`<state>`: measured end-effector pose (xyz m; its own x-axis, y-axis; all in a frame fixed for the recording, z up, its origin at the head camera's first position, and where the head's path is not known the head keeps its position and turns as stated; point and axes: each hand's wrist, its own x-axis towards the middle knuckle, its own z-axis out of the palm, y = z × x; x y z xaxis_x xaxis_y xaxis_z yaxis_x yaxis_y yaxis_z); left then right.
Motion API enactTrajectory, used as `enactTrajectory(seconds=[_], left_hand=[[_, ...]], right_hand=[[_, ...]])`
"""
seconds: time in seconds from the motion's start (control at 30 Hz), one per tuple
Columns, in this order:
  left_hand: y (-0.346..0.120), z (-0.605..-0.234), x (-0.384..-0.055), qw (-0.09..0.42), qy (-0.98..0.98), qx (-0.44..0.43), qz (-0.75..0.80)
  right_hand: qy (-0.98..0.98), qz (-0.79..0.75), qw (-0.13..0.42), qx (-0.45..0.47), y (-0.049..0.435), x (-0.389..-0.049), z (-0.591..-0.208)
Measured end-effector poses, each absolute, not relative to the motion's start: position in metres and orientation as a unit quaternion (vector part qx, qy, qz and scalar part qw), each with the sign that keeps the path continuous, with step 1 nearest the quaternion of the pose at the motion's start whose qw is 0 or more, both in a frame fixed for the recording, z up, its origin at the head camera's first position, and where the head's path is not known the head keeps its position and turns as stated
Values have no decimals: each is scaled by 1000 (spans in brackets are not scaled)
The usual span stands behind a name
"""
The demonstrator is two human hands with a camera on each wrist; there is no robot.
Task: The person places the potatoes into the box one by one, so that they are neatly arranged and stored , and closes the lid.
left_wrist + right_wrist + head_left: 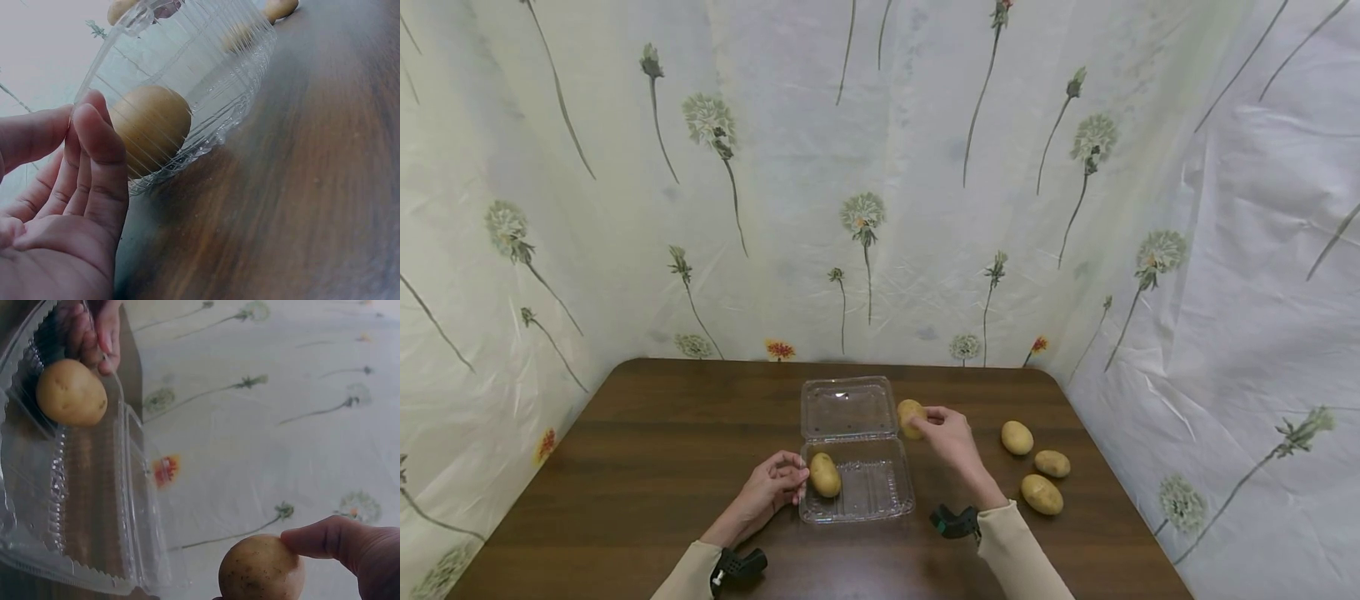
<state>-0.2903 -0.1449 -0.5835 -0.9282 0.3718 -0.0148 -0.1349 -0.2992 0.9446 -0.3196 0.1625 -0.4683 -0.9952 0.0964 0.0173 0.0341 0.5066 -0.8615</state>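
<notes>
A clear plastic clamshell container (872,479) lies with its lid (850,408) folded back, away from the person. One potato (825,476) sits in the left part of its base. My left hand (772,482) pinches the left rim of the container between thumb and fingers, as the left wrist view shows up close. In my right hand (951,437) is a second potato (911,418), gripped by thumb and fingers and raised just right of the lid. The right wrist view shows this held potato (261,569) with the thumb against its side.
Three more potatoes lie on the right of the brown wooden table (700,417): one (1017,437) farther back, one (1052,463) beside it, and one (1041,494) nearer. A flower-patterned curtain (865,275) hangs behind the table and along both sides.
</notes>
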Motion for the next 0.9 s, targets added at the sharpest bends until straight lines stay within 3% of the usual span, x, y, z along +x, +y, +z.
enactTrajectory(seconds=[0.27,0.9], left_hand=[[-146,-587,-291,161,563,130,800],[-146,-584,-291,159,571,104,799]], right_hand=[[-850,526,18,-26,149,-315,-470],[-843,537,8,7,117,-309,-478]])
